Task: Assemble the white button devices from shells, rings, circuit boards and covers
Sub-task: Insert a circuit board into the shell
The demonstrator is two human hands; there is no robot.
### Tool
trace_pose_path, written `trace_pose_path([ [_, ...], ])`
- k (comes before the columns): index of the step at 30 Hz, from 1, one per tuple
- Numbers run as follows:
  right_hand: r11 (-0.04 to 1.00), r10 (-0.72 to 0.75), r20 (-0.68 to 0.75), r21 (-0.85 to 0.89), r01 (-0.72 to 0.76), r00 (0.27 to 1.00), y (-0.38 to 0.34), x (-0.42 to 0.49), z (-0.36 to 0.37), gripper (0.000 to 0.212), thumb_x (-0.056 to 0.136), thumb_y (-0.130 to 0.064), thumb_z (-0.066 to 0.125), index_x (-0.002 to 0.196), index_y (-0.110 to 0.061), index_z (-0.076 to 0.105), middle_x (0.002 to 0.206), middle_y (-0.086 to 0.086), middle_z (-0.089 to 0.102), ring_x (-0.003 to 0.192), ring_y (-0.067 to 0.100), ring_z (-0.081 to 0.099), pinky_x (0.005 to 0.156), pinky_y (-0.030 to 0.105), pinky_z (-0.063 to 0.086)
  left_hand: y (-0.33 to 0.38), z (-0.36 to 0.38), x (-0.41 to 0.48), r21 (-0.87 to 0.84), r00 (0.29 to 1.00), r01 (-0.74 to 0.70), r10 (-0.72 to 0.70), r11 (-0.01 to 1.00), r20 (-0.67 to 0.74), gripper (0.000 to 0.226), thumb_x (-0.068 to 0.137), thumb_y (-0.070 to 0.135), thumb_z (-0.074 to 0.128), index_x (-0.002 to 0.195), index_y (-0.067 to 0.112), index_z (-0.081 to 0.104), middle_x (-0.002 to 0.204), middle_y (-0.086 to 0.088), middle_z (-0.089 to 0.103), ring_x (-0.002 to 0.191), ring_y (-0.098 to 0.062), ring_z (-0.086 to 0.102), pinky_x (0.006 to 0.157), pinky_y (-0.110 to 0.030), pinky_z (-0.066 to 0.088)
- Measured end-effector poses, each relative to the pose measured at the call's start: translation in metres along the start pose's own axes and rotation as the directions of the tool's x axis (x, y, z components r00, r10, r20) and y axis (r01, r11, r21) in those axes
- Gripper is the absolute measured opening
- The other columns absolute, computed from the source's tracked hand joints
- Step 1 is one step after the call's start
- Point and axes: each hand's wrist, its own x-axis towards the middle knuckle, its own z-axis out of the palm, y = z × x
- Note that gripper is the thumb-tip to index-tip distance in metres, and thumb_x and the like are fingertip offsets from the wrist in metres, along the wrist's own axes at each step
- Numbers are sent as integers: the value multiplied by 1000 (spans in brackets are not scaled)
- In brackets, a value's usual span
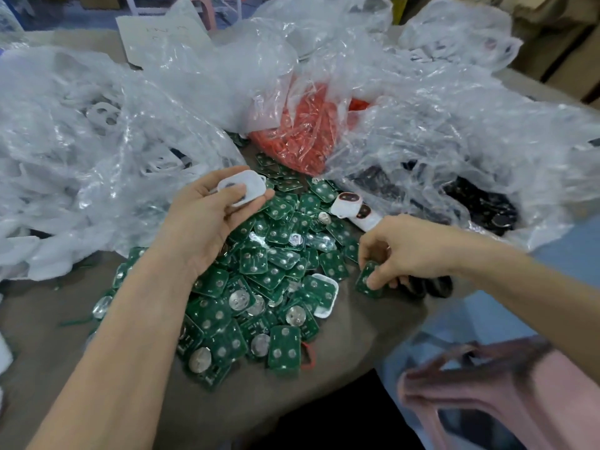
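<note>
1. Our left grip (211,222) pinches one white shell (242,188) between thumb and fingers.
2. Our right grip (399,251) pinches one green circuit board (367,280), low by the tabletop (357,345).
3. Between the grips lies a board pile (259,287), too many to count; one board-filled shell (321,295) sits left of the right grip.

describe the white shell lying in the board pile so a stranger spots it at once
Find the heap of green circuit boards mid-table. At its right edge, just left of the right hand, lies a white shell with a green board in it. Its white rounded rim sets it apart from the bare boards around it.
</note>
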Motion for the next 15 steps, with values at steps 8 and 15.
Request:
trace_pose_path([
  [8, 944, -3, -63, -329, -18, 998, -16, 2, 8, 25, 78, -27, 78, 90, -9, 66, 77, 0, 60, 64, 11, 52, 48, 20, 35, -4, 2, 3, 35, 1000, -23, 22, 999, 11, 23, 96, -9, 46, 102, 4, 64, 125, -23, 58, 87, -26, 74, 66, -17, 56],
  [15, 836, -52, -184, -546, -58, 982, -25, -6, 27, 10, 86, -8, 61, 83, -6, 52, 98, 16, 61, 51, 14, 34, 46, 27, 31, -6, 3, 3, 31, 1000, 28, -28, 999, 6, 23, 96, -8, 46, 105, 4, 64, 126, -24, 58, 90, -26, 74, 66, -16, 57],
])
